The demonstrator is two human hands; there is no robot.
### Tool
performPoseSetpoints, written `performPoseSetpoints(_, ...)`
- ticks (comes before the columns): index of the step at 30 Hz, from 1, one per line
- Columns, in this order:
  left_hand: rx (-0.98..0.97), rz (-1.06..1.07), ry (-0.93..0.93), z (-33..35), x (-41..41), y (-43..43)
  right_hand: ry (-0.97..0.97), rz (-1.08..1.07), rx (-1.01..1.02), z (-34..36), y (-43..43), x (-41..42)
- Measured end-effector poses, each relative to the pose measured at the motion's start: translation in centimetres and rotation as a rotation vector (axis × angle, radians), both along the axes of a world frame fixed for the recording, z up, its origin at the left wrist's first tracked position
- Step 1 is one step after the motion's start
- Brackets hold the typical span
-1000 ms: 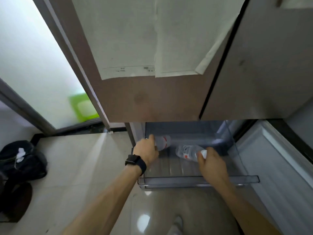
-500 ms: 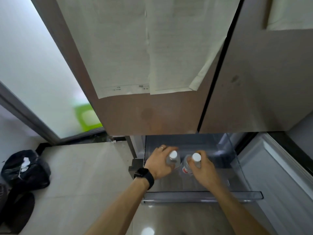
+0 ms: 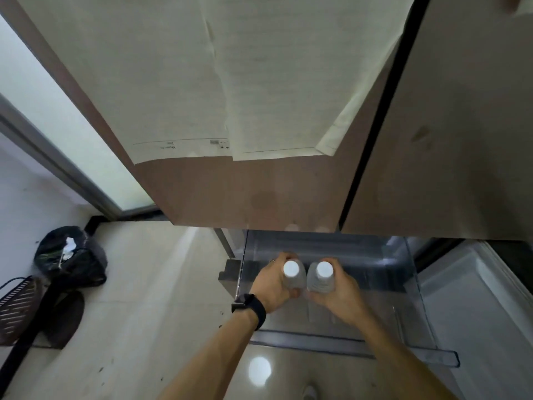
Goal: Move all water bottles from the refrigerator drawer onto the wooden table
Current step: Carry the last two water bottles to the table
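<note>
Two clear water bottles with white caps stand upright side by side above the pulled-out refrigerator drawer (image 3: 360, 346). My left hand (image 3: 272, 284), with a black watch on the wrist, is closed around the left bottle (image 3: 292, 273). My right hand (image 3: 340, 293) is closed around the right bottle (image 3: 322, 277). I look almost straight down on the caps. The drawer is transparent grey plastic, and no other bottle shows on its visible floor. The wooden table is out of view.
The brown refrigerator door (image 3: 259, 194) with taped paper sheets overhangs the drawer's back. An open lower door panel (image 3: 473, 295) stands to the right. On the tiled floor at left sit a black rubbish bag (image 3: 72, 261) and a dark slotted object (image 3: 17, 310).
Both bottles have gone from lying in the drawer to upright in my hands and have risen. My view has tilted up and drawn closer to the fridge door.
</note>
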State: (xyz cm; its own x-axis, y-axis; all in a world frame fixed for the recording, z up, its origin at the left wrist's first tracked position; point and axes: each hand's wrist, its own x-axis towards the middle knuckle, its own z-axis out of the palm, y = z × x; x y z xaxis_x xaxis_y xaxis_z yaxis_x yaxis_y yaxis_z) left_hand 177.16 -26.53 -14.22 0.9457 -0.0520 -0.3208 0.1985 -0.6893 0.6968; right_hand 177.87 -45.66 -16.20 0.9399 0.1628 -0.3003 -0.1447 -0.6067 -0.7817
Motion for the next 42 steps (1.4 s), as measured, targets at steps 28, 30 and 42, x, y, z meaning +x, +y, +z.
performPoseSetpoints(28, -0.025, 0.876, -0.508, 13.5, -42.2, 27.2, -0.314, 0.802, 0.129, 17.2, 30.9, -25.8)
performPoseSetpoints(30, 0.013, 0.976, -0.482, 13.2, -48.9, 29.7, -0.283, 0.9, 0.143, 16.9, 35.0, -30.9)
performPoseSetpoints(42, 0.134, 1.502, -0.311, 11.0, -80.4, 39.1, -0.154, 1.498, 0.124, 14.8, 55.6, -56.6)
